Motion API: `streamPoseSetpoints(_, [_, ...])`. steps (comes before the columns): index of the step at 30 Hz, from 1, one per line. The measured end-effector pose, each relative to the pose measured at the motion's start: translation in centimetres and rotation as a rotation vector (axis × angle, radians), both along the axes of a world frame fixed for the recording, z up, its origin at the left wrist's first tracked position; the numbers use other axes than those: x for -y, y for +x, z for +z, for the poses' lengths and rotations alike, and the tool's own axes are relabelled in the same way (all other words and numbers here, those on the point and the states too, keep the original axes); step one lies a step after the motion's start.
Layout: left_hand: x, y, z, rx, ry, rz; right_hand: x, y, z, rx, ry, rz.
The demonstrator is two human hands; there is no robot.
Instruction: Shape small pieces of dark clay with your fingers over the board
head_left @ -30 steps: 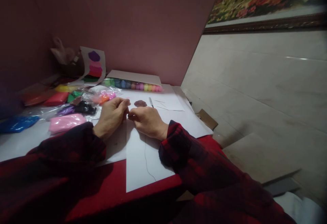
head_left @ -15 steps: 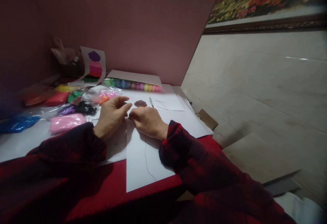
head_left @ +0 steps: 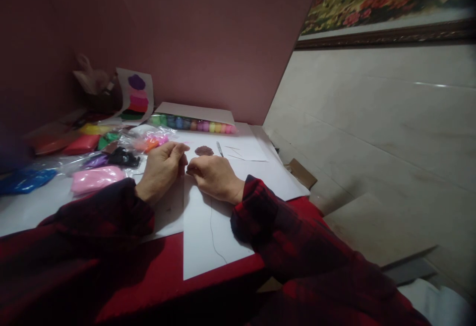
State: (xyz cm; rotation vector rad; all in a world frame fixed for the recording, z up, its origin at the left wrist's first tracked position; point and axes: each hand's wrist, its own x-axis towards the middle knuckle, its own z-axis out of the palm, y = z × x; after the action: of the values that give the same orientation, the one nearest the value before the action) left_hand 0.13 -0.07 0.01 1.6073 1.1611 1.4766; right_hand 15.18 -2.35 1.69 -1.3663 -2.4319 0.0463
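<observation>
My left hand (head_left: 161,169) is closed above the paper, its thumb pressed against the bent index finger. Whatever it pinches, if anything, is too small to make out. Just to its right, my right hand (head_left: 215,177) is closed too, knuckles up, its fingertips curled together and their contents hidden. A small gap separates the two hands. Under the right hand lies a white sheet (head_left: 201,246) with a thin curved line drawn on it. Beyond the hands, a brown textured patch (head_left: 204,151) shows on the paper, with a slim pen-like tool (head_left: 219,149) beside it.
Bags of coloured clay, including a pink packet (head_left: 97,179) and a blue packet (head_left: 28,181), crowd the left side. Behind stands a row of coloured clay balls (head_left: 197,124) in clear wrap. A colourful picture sheet (head_left: 136,95) leans at the back. Red cloth (head_left: 148,271) covers the near edge.
My left thumb and index finger have come from apart to pressed together. My right hand has hardly moved.
</observation>
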Motion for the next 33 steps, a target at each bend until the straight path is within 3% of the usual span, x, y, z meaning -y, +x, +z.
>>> streamPoseSetpoints(10, [0.10, 0.10, 0.33, 0.069, -0.089, 0.006, -0.11, 0.01, -0.07, -0.001, 0.003, -0.006])
streamPoseSetpoints(33, [0.28, 0.26, 0.51, 0.064, -0.047, -0.015, 0.00, -0.04, 0.02, 0.028, 0.014, 0.012])
